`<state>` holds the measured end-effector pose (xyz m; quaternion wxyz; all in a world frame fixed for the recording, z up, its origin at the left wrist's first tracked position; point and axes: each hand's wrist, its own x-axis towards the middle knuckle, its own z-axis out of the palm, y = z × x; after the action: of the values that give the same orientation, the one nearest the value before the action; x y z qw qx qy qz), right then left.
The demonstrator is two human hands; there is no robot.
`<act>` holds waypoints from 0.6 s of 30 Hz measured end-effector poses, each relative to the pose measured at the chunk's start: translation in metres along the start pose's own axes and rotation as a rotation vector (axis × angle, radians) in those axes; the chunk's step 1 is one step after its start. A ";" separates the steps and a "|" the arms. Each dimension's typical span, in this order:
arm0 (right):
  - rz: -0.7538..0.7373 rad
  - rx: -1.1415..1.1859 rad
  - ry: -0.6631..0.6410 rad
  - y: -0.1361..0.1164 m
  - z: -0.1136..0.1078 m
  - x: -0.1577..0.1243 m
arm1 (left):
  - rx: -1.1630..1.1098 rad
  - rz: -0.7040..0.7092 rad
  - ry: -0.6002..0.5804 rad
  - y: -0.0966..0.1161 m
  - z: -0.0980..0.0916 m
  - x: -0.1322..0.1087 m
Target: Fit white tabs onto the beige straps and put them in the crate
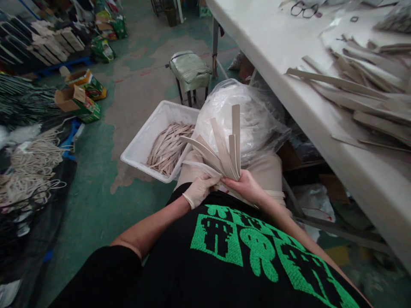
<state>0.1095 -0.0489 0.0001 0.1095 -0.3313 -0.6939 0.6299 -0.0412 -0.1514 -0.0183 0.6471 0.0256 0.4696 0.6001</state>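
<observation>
My left hand (199, 190), in a thin white glove, grips the lower end of a fanned bundle of flat beige strips (224, 147). My right hand (244, 186), ungloved, pinches the same bundle from the other side, and the strips splay upward from between both hands. Just beyond them is a white plastic crate (141, 147) holding a heap of similar narrow beige strips (170, 147). More wide beige strips (353, 96) lie scattered across a white folding table (289, 72) to my right, out of reach of either hand.
A bulging clear plastic bag (234, 115) sits beside the crate, and a stool with a green cushion (189, 70) stands behind it. Coils of pale cord (30, 169) and cardboard boxes (72, 98) lie on the green-painted floor to the left. Glasses (304, 9) rest on the table.
</observation>
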 end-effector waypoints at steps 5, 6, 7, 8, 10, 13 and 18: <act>0.075 0.129 -0.008 -0.003 -0.001 -0.005 | -0.036 0.007 0.017 0.007 0.001 0.001; 0.084 0.147 -0.003 -0.002 -0.003 -0.006 | -0.052 -0.024 0.009 0.009 0.000 0.001; 0.087 0.170 0.020 0.000 -0.005 -0.007 | -0.075 -0.065 0.000 0.011 -0.001 0.000; 0.084 0.202 0.059 0.002 -0.007 -0.008 | -0.105 -0.115 -0.010 0.012 -0.002 -0.001; 0.046 0.279 0.161 0.007 -0.011 -0.007 | -0.175 -0.216 -0.029 0.015 -0.002 -0.004; -0.105 0.357 0.238 0.010 -0.015 -0.007 | -0.255 -0.287 -0.058 0.019 0.000 -0.009; -0.242 0.247 0.055 0.003 -0.005 -0.011 | -0.193 -0.341 -0.140 0.011 0.008 -0.007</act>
<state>0.1216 -0.0521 0.0013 0.2435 -0.2464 -0.6428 0.6833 -0.0439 -0.1496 -0.0034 0.7697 -0.0750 0.3614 0.5209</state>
